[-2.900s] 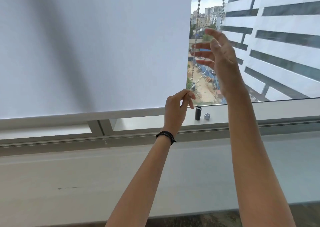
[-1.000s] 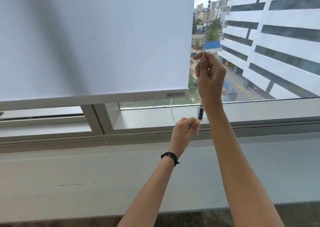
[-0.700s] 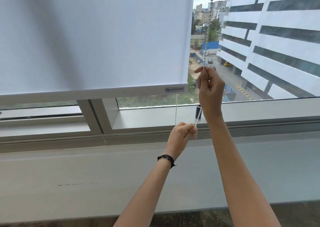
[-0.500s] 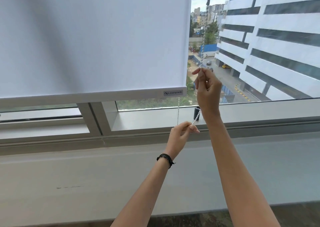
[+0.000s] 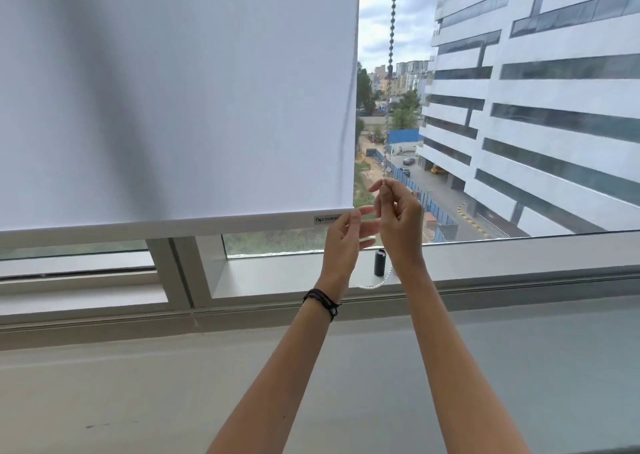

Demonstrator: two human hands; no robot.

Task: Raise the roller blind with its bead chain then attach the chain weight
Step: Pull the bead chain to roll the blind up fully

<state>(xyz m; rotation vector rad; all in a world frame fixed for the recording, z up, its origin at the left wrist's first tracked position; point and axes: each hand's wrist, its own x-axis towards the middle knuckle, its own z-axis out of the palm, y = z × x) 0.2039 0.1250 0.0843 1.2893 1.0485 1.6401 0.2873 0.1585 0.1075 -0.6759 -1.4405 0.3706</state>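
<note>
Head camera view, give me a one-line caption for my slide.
Right hand pinches the bead chain beside the partly raised roller blind; chain weight stands on the sill.

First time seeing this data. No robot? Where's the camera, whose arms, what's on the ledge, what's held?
No robot: a person works bare-handed, filmed by one wide-angle camera on their head, looking forward and down, so both forearms enter from below. The right hand pinches the bead chain hanging beside the white roller blind. The left hand, a dark bracelet on its wrist, is close beside it, fingers loosely spread, gripping nothing visible. On the window ledge a black chain weight stands upright, not yet attached; the chain's slack loop lies beside it.
</note>
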